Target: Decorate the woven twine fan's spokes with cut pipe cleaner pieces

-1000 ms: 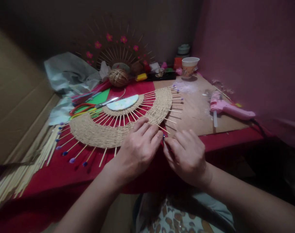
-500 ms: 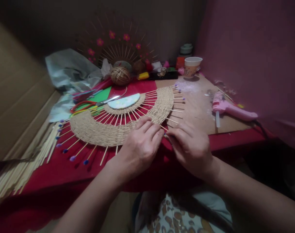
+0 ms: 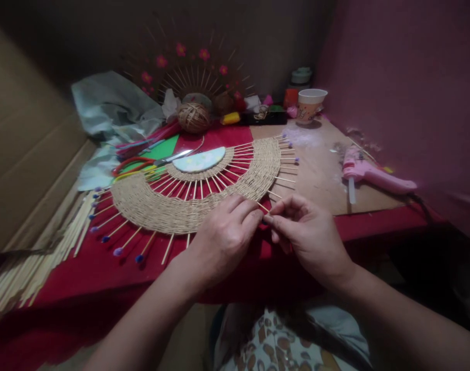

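Observation:
A half-round woven fan (image 3: 161, 210) lies on the red cloth, with thin wooden sticks spreading from its rim. Small blue and purple pompoms (image 3: 139, 258) cap several of the stick ends. My left hand (image 3: 231, 229) lies over the fan's lower right edge, its fingers closed around a stick there. At that stick's outer end, thumb and forefinger of my right hand (image 3: 312, 234) pinch a small dark blue pompom (image 3: 265, 219), mostly covered by the fingertips. A pale blue half-disc (image 3: 199, 159) sits at the fan's centre.
Orange-handled scissors (image 3: 132, 165) lie behind the fan beside a twine ball (image 3: 194, 117). On the cardboard sheet (image 3: 316, 175) to the right rest a pink glue gun (image 3: 374, 172) and a paper cup (image 3: 310, 105). Loose wooden sticks (image 3: 61, 242) are piled at the left.
My right hand has turned so that its thumb and forefinger now show pinching the stick's end. My left hand stays nearly where it was. The whole view has shifted slightly.

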Demonstrator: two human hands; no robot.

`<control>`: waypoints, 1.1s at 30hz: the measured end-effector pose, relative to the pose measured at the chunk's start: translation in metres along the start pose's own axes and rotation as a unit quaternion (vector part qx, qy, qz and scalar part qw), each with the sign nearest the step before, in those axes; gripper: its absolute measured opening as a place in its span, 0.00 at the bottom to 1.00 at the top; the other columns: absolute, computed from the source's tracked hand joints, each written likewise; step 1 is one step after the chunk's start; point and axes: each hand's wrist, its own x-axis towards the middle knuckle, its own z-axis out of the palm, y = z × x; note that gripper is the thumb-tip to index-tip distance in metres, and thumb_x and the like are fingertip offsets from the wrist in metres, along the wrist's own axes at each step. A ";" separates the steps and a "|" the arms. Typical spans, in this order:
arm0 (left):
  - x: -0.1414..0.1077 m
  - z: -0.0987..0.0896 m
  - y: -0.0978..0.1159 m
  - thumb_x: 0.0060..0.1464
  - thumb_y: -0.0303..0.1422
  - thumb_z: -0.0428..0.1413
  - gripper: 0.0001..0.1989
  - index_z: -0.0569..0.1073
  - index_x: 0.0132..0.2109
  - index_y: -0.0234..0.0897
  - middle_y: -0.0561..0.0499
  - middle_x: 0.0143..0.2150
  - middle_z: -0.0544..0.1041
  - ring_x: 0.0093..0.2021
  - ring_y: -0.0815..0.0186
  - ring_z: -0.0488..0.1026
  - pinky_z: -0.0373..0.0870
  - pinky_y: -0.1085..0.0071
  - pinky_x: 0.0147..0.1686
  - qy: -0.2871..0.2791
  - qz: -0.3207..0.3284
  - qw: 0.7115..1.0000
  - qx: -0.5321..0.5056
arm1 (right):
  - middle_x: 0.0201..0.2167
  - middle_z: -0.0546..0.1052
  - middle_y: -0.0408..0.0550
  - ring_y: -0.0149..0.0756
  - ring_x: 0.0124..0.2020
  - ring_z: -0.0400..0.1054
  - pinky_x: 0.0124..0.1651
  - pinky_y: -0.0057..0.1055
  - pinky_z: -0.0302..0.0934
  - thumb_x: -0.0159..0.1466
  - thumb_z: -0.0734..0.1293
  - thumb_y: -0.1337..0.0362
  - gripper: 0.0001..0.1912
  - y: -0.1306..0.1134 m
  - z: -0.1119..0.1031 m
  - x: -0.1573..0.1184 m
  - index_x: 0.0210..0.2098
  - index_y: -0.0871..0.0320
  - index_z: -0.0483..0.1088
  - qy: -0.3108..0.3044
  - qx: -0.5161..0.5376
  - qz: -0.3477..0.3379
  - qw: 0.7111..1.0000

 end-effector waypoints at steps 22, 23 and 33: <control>-0.004 0.008 0.019 0.57 0.26 0.52 0.04 0.71 0.35 0.30 0.43 0.40 0.73 0.41 0.62 0.68 0.68 0.60 0.42 0.091 -0.129 0.985 -0.068 | 0.13 0.66 0.34 0.20 0.13 0.57 0.15 0.17 0.50 0.53 0.72 0.66 0.08 0.001 0.000 -0.001 0.28 0.58 0.68 -0.012 0.044 0.023 0.999; -0.004 0.008 0.023 0.57 0.25 0.51 0.05 0.71 0.35 0.30 0.42 0.40 0.72 0.41 0.61 0.68 0.68 0.60 0.42 0.094 -0.142 0.983 -0.068 | 0.13 0.66 0.35 0.21 0.13 0.57 0.15 0.17 0.50 0.52 0.72 0.65 0.08 0.000 0.001 -0.001 0.27 0.58 0.67 -0.011 0.045 0.029 0.999; -0.006 0.018 0.044 0.57 0.20 0.48 0.07 0.70 0.35 0.29 0.42 0.39 0.71 0.41 0.61 0.67 0.70 0.59 0.40 0.147 -0.240 0.958 -0.061 | 0.15 0.68 0.38 0.24 0.14 0.59 0.13 0.20 0.49 0.46 0.75 0.57 0.16 -0.002 0.004 -0.003 0.25 0.58 0.68 0.005 0.021 0.032 0.999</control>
